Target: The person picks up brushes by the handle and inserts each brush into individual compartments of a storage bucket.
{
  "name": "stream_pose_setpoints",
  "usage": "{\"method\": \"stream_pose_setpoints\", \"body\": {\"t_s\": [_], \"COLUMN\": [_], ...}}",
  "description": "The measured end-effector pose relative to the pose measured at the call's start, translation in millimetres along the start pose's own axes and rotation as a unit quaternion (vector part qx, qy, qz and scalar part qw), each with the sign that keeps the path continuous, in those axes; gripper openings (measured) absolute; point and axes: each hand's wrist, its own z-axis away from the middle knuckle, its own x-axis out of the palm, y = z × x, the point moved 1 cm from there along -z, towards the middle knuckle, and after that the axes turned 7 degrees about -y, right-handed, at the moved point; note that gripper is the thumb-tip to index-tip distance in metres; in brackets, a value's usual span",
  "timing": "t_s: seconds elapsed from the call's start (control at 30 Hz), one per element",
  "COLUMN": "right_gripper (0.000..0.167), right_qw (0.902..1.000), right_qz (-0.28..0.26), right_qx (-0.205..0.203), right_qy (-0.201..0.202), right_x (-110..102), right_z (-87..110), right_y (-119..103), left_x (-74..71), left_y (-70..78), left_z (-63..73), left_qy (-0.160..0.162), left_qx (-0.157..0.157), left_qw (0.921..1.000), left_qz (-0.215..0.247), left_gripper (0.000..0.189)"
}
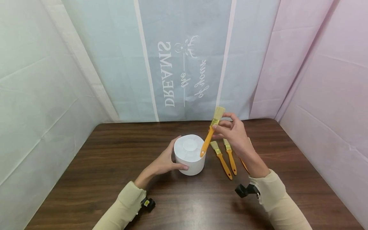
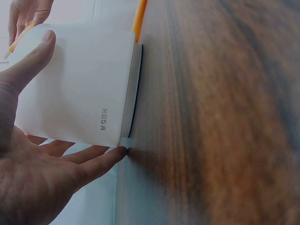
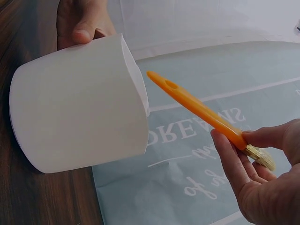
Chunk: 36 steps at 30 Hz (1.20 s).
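My left hand [image 1: 162, 163] holds a white round pen holder [image 1: 193, 167] standing on the table, thumb on its near side and fingers at the far side. Its top shows a raised round middle and dividing walls. In the right hand [image 1: 236, 133] a paintbrush [image 1: 207, 140] is pinched near its metal collar, pale bristles up. The orange handle points down over the holder's right rim; in the right wrist view the handle [image 3: 197, 105] tip stands just apart from the rim. Small printed lettering [image 2: 103, 119] marks the holder's side.
Right of the holder lie more orange-handled brushes: one [image 1: 224, 164], another [image 1: 231, 158], and a third [image 1: 244, 166] partly hidden by the right forearm. The dark wood table [image 1: 115, 166] meets a printed blue-grey curtain [image 1: 184, 19] at the back; pale cloth hangs on both sides.
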Motion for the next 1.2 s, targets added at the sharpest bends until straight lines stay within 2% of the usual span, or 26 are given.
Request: {"method": "stream_pose_setpoints", "body": {"t_s": [0.2, 0.63, 0.9, 1.2], "right_gripper": [0.044, 0.044, 0.044, 0.047], "right_qw": [0.9996, 0.9961, 0.9914, 0.9845], "right_qz": [0.015, 0.068, 0.110, 0.156], "right_qx": [-0.020, -0.057, -0.070, -0.080], "right_qy": [0.009, 0.002, 0.010, 0.005], "right_x": [5, 8, 11, 9], "right_z": [0.4, 2.5, 1.1, 2.7], "right_y": [-1, -3, -5, -4], "left_x": [-4.4, -5.2, -8.8, -3.7], "left_y": [-0.8, -0.6, -0.5, -0.5], "left_z": [0.3, 0.1, 0.0, -1.5], "left_qy": [-0.008, -0.009, -0.015, -0.008], "left_qx": [0.002, 0.007, 0.003, 0.003], "left_qw": [1.0000, 0.9999, 0.9998, 0.9999], "left_qz": [0.004, 0.006, 0.008, 0.005], "left_gripper": [0.125, 0.124, 0.124, 0.124]}}
